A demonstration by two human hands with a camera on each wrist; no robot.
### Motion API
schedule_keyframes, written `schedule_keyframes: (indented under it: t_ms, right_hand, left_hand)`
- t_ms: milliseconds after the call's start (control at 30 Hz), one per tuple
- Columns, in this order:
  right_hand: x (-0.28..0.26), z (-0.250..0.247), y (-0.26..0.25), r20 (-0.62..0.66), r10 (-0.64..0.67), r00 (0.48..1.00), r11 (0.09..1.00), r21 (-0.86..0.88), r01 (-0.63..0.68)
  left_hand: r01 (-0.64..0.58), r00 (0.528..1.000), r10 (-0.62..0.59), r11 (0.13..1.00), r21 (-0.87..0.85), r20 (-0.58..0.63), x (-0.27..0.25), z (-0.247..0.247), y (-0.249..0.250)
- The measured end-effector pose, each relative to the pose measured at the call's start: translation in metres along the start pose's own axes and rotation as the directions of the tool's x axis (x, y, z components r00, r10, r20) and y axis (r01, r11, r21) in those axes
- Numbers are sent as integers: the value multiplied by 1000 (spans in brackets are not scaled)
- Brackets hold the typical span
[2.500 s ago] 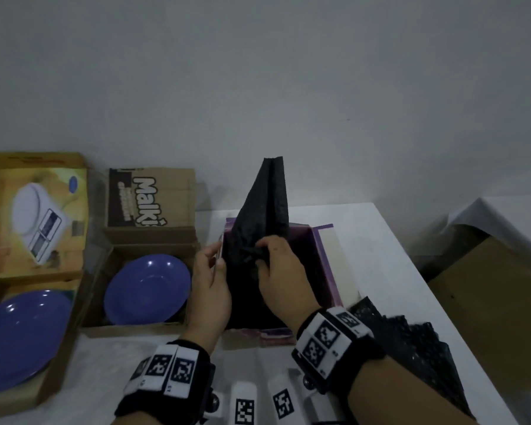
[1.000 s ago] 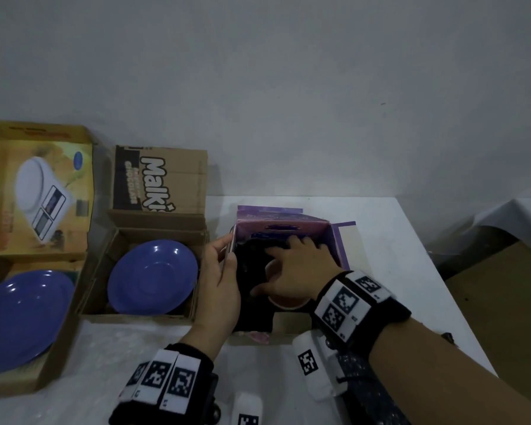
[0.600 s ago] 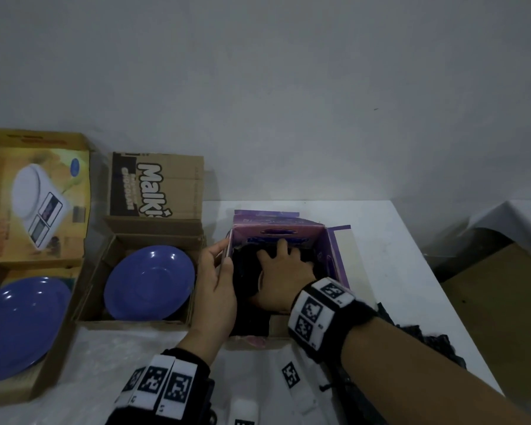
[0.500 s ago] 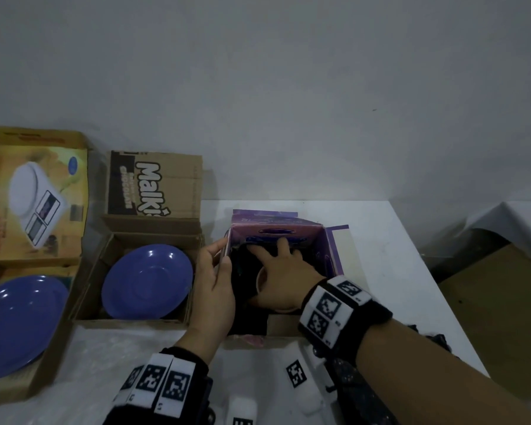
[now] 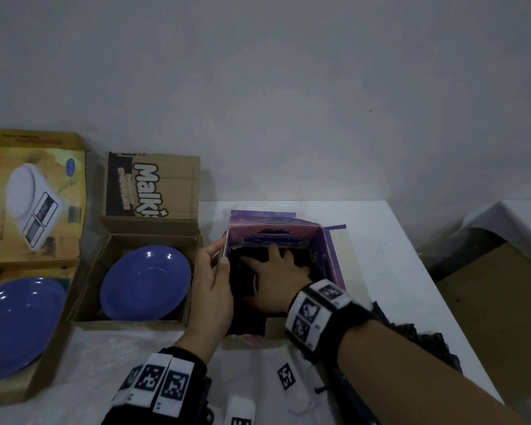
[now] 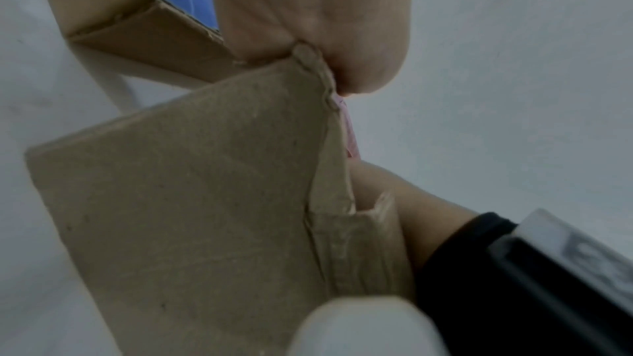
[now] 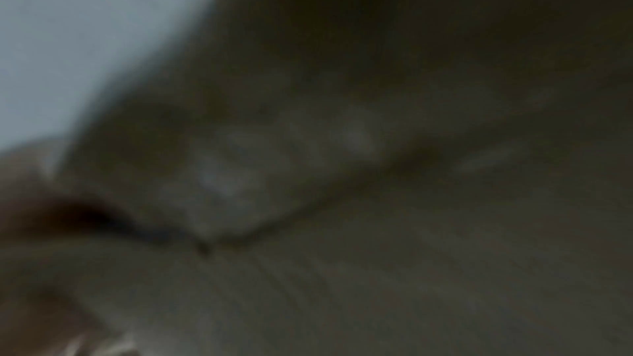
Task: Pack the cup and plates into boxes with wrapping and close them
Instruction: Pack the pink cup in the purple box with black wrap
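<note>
An open purple box stands mid-table with black wrapping stuffed inside. My right hand lies flat in the box, its spread fingers pressing down on the wrapping. A pale cup rim peeks out by its thumb. My left hand pinches the box's left wall, thumb inside and fingers outside. One blue plate sits in the brown cardboard box; another blue plate lies in the yellow box. The left wrist view shows my left palm against a cardboard flap. The right wrist view is dark and blurred.
More black wrapping lies crumpled on the white table under my right forearm. The lids of both plate boxes stand upright against the wall. A brown board lies beyond the table's right edge.
The black wrapping that stood tall out of the purple box has been pushed down into it. My right hand went in and now presses flat; my left hand stayed on the wall.
</note>
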State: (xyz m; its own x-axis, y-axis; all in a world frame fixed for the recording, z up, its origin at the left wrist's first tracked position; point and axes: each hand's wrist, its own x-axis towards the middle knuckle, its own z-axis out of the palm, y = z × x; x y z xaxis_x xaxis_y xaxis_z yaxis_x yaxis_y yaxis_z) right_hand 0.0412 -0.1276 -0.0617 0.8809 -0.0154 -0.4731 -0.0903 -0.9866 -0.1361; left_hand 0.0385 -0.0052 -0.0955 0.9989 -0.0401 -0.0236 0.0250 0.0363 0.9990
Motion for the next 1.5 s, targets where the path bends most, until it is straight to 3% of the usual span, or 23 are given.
schedule_keyframes:
  t_ms: [100, 200, 300, 500, 700, 867, 933, 1000, 1067, 1167, 1267, 1400, 1500]
  right_hand:
    - [-1, 5, -6, -50, 15, 999, 997, -74, -19]
    - [-3, -20, 11, 110, -40, 993, 984, 177, 20]
    - [-12, -42, 34, 79, 1, 997, 946, 322, -26]
    - [-23, -22, 35, 173, 123, 977, 912, 368, -180]
    - [-52, -25, 43, 77, 58, 995, 945, 318, -80]
    - [-57, 2, 36, 126, 92, 988, 944, 303, -127]
    - [-59, -4, 44, 57, 89, 994, 914, 393, -104]
    - [-67, -11, 59, -110, 116, 987, 809, 587, -30]
    - [-82, -15, 77, -326, 235, 916, 668, 738, 92]
    - [-107, -7, 104, -487, 403, 775, 720, 691, 60]
    - [-124, 27, 120, -362, 487, 795, 751, 639, -169]
    - [-133, 88, 119, -104, 460, 882, 823, 423, -379]
    - [-136, 118, 107, -60, 449, 892, 872, 247, -422]
  left_hand:
    - [0, 1000, 0, 1000, 9, 4, 1, -1, -2]
    - [-10, 1000, 10, 1000, 19, 1, 2, -2, -4]
    - [-25, 1000, 25, 999, 42, -2, 3, -1, -4]
    - [-103, 995, 104, 978, 182, 1, 3, -2, -7]
    - [-133, 991, 135, 961, 244, 11, 2, -2, -7]
    - [-189, 980, 199, 926, 326, 1, 2, 1, -5]
    - [-215, 973, 230, 905, 368, 3, 2, 0, -5]
    - [-226, 971, 239, 888, 401, 16, 1, -1, -4]
    - [-244, 966, 255, 851, 464, 41, 0, -1, -3]
    - [-328, 931, 353, 689, 647, 96, -2, 1, 3]
    - [-383, 903, 394, 563, 732, 170, -5, 5, 5]
    - [-323, 936, 316, 595, 736, 156, -4, 5, 3]
    - [-320, 939, 304, 609, 726, 158, -5, 8, 2]
